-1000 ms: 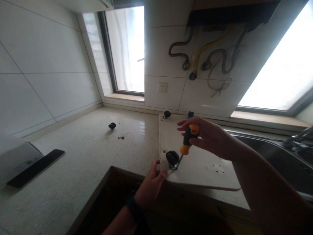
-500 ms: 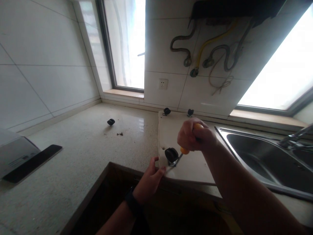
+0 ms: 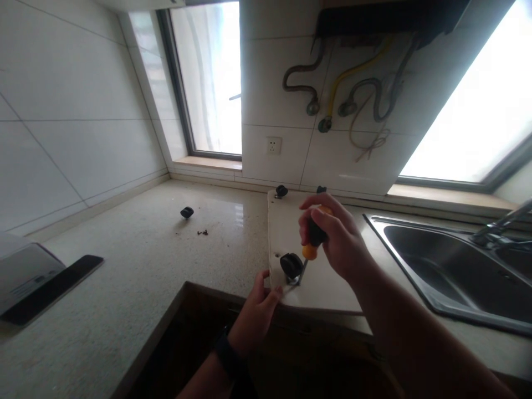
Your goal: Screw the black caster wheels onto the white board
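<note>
My right hand (image 3: 332, 230) is closed around the yellow and black handle of a screwdriver (image 3: 310, 252). Its shaft slants down to the metal base of a black caster wheel (image 3: 291, 266) at the near left corner of a white board (image 3: 324, 288). With my left hand (image 3: 260, 299) I grip that corner of the board, thumb on top by the caster and fingers at the left edge. Two more casters stand along the board's far side: one caster (image 3: 281, 191) at the far left corner, another (image 3: 321, 189) partly behind my right hand. The screw under the tip is too small to make out.
A loose caster (image 3: 187, 212) lies on the speckled countertop (image 3: 158, 255), near a little pile of screws (image 3: 202, 233). A steel sink (image 3: 440, 266) is at the right. A dark cutout (image 3: 199, 316) opens in front. A box (image 3: 25, 271) stands at the far left.
My right hand has turned and loosened its fingers on the screwdriver handle, showing more of the black grip. My left hand stays on the board's corner. The view has shifted slightly.
</note>
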Motion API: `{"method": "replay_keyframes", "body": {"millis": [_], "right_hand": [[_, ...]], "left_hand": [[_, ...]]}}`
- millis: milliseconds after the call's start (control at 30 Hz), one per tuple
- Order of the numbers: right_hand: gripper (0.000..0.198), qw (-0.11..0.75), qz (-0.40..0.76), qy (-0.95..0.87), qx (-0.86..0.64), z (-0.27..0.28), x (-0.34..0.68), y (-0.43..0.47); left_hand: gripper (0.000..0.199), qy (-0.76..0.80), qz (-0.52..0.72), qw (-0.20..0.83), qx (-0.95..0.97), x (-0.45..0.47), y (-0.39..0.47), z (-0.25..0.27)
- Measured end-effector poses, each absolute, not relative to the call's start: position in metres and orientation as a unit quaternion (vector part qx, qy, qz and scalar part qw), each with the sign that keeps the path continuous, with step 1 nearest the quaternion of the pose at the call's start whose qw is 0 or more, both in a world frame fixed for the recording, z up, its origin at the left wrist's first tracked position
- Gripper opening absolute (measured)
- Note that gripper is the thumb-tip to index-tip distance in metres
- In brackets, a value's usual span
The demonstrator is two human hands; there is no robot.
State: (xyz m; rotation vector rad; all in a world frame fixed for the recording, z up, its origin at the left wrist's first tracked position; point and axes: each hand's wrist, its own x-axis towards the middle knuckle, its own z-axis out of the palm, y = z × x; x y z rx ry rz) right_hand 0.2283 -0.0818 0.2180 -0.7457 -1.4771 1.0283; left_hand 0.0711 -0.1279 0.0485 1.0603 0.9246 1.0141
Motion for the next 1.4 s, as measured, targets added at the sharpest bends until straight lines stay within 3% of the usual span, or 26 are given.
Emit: {"method": "replay_keyframes", "body": {"millis": [100,200,267,500,633,733,900,1067,1200,1400], "right_hand": [[0.039,0.398,0.557,-0.697,-0.213,0.228,0.261,-0.064],[0.036,0.287,0.545,-0.774,-0.148,0.238,0.285,-0.048],[0.030,0.272,0.542,-0.783,-0.140,0.241,0.290,-0.041],[0.020,0.357,0.453,-0.770,-0.273,0.239,0.279,-0.069],[0.030,0.483,0.301,-0.704,-0.424,0.227,0.273,-0.094],[0.039,0.515,0.238,-0.675,-0.472,0.223,0.271,-0.102],[0.039,0.457,0.237,-0.732,-0.447,0.228,0.273,-0.109],[0.044,0.389,0.246,-0.784,-0.416,0.225,0.279,-0.109],[0.039,0.453,0.243,-0.760,-0.397,0.224,0.284,-0.109],[0.039,0.616,0.197,-0.667,-0.370,0.220,0.308,-0.116]], "left_hand": [[0.045,0.409,0.439,0.649,0.468,0.070,-0.128,0.052],[0.045,0.414,0.433,0.652,0.466,0.070,-0.127,0.053],[0.045,0.415,0.433,0.652,0.464,0.070,-0.127,0.053],[0.048,0.416,0.429,0.657,0.459,0.070,-0.126,0.054],[0.044,0.422,0.430,0.634,0.485,0.070,-0.127,0.059],[0.039,0.454,0.425,0.575,0.530,0.067,-0.128,0.062],[0.054,0.545,0.381,0.389,0.638,0.060,-0.122,0.071],[0.053,0.505,0.383,0.258,0.730,0.057,-0.108,0.086],[0.044,0.499,0.368,0.222,0.753,0.060,-0.100,0.094],[0.041,0.461,0.369,0.266,0.762,0.068,-0.091,0.096]]}}
